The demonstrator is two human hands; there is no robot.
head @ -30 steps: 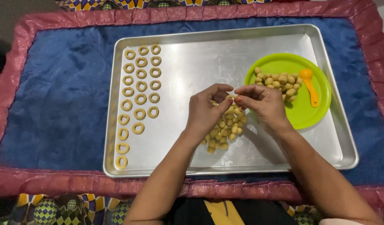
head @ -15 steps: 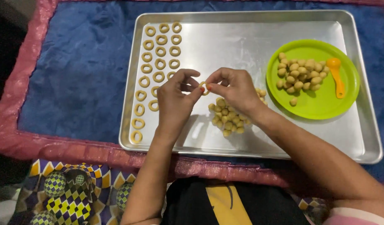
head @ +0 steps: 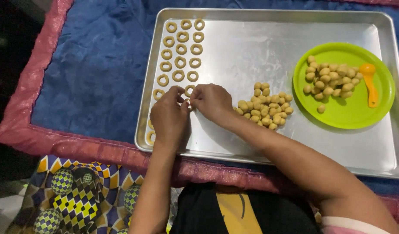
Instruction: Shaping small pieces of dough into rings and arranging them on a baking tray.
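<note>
A person's left hand point(head: 169, 117) and right hand point(head: 212, 102) meet over the near-left part of a metal baking tray point(head: 268, 47), fingertips pinched together on a small piece of dough point(head: 187, 104) that sits just above the tray floor beside the rows of dough rings point(head: 180, 50). Both hands are closed on it in a fingertip pinch, though the fingers hide most of the piece. It looks soft and light, easily squashed or torn, so a gentle hold at its outer edge seems wisest. A pile of dough balls point(head: 264, 106) lies on the tray just right of the hands. Farther right on the tray, a green plate point(head: 346, 115) carries more balls and an orange spoon point(head: 369, 82). The tray rests on a blue cloth point(head: 91, 65).
</note>
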